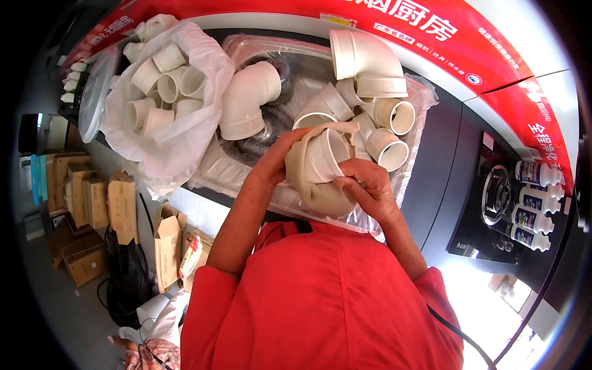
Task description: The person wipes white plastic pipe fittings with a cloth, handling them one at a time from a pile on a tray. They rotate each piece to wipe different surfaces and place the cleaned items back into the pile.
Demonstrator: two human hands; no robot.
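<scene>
Close to my body, a white plastic pipe fitting (323, 159) is partly wrapped in a beige cloth (330, 200). My left hand (285, 151) is closed round the cloth-covered left side of the fitting; most of its fingers are hidden behind the cloth. At the fitting's right rim, my right hand (370, 188) is closed, with thumb and fingers pinching the edge where cloth and plastic meet. Just beyond my hands lie a white branch pipe fitting (324, 106), a large white elbow (370, 61) and two round-mouthed fittings, the lower one (388, 150) facing me.
Another big elbow (250, 98) rests on a plastic-wrapped sink (237, 176). To its left, a white plastic bag (213, 55) holds several pipe fittings. Bottles (533, 197) line the counter at right, near a black gas hob (478, 216). Cardboard boxes (123, 206) stand at lower left.
</scene>
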